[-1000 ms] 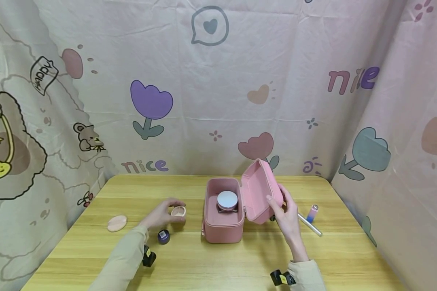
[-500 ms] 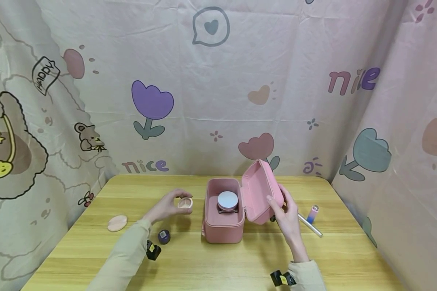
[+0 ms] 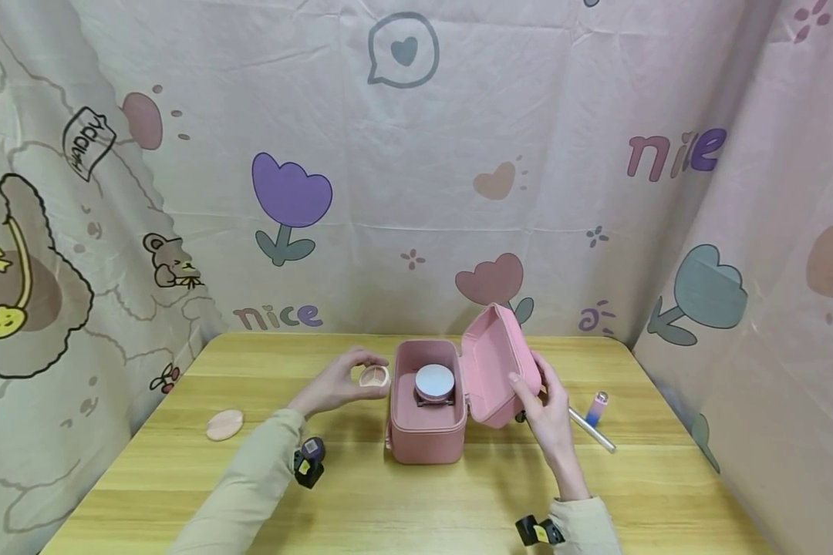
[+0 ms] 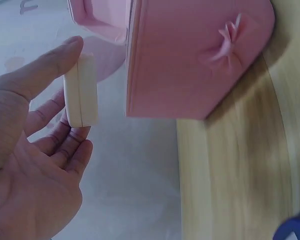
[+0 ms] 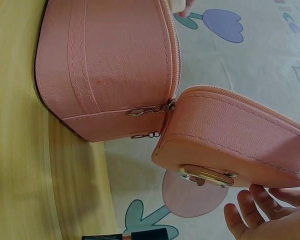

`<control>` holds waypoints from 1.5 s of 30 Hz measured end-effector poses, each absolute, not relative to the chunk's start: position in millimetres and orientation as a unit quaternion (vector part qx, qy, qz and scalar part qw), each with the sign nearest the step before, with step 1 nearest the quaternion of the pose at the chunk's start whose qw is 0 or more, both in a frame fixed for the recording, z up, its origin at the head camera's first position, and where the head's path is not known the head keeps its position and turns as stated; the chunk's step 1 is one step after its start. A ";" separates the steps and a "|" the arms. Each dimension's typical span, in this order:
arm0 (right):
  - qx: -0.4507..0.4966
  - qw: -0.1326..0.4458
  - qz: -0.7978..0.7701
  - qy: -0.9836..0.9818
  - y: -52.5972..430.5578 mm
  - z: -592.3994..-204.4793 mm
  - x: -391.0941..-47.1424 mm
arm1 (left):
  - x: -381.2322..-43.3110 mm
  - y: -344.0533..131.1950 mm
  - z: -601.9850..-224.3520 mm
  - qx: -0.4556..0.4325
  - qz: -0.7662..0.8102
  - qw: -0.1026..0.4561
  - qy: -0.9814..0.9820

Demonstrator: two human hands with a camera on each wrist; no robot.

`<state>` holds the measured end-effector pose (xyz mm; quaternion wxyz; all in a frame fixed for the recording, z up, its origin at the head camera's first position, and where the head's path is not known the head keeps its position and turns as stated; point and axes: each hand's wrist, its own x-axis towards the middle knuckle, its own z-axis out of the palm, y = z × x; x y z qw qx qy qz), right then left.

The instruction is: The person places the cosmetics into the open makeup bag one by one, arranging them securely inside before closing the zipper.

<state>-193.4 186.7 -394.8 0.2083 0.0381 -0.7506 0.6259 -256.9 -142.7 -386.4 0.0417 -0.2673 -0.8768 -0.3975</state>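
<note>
My left hand (image 3: 340,383) pinches a small round cream-coloured makeup compact (image 3: 375,377) between thumb and fingers, raised at the left rim of a pink cosmetic case (image 3: 426,447). Its face shows sections in beige and pink tones. Edge-on in the left wrist view, the compact (image 4: 81,92) has a seam round its side. The case stands unzipped, a white-topped round container (image 3: 433,380) inside it, over a thin dark item. With thumb on the rim and fingers behind, my right hand (image 3: 551,412) holds the tilted-back lid (image 3: 493,366). In the right wrist view, a gold-trimmed handle (image 5: 205,175) shows on the lid.
A dark purple jar (image 3: 313,448) sits beside my left wrist. Farther left lies a pale pink puff (image 3: 224,425). Right of the case are a silver tube (image 3: 592,429) and a pink-blue tube (image 3: 597,408). A printed curtain (image 3: 389,193) hangs behind the wooden table (image 3: 416,516).
My left hand has carried the compact right and slightly up, from near the purple jar to the case's left rim. The right hand and lid have stayed in place.
</note>
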 end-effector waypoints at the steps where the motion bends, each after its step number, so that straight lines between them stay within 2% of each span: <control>1: 0.038 0.207 0.626 -0.750 186.7 -394.9 -193.4 | -256.8 -140.1 -385.6 -0.270 -0.397 0.042 -0.876; 16: 0.036 0.214 0.624 -0.751 185.8 -394.9 -193.4 | -260.2 -92.7 -385.2 -0.309 -0.390 -0.013 -0.867; 30: 0.039 0.213 0.627 -0.748 185.9 -395.6 -194.0 | -264.8 -54.5 -397.4 -0.343 -0.334 -0.007 -0.878; 37: 0.041 0.211 0.628 -0.748 185.8 -396.5 -194.6 | -265.2 -45.8 -402.7 -0.348 -0.287 0.013 -0.893; 45: 0.041 0.212 0.628 -0.748 186.3 -396.3 -194.8 | -265.2 -38.6 -402.8 -0.351 -0.252 0.009 -0.902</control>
